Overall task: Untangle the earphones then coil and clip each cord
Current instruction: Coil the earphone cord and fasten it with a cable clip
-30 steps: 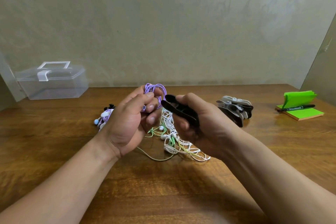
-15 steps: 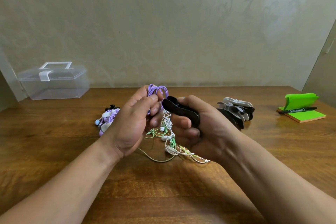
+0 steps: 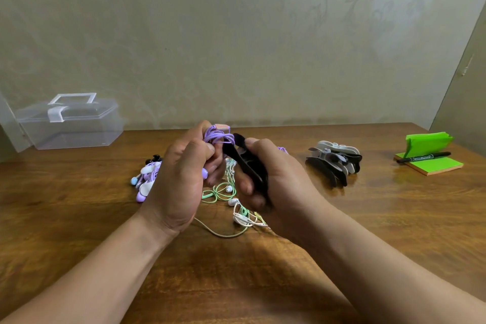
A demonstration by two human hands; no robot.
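My left hand [image 3: 181, 179] grips a coiled purple earphone cord [image 3: 219, 136] above the wooden table [image 3: 79, 218]. My right hand [image 3: 278, 181] holds a black clip [image 3: 246, 163], whose upper jaw end touches the purple coil. Under both hands lies a tangle of white and green earphones [image 3: 231, 200]. A second bundle of purple and white earbuds [image 3: 147, 177] sits on the table just left of my left hand.
A pile of black and white clips [image 3: 334, 163] lies to the right. Green sticky notes with a black marker [image 3: 428, 159] sit at the far right. A clear plastic box [image 3: 68, 123] stands at the back left against the wall.
The black clip in my right hand has moved up to the purple coil, and its tip now meets the cord. My left hand has turned the coil toward the clip.
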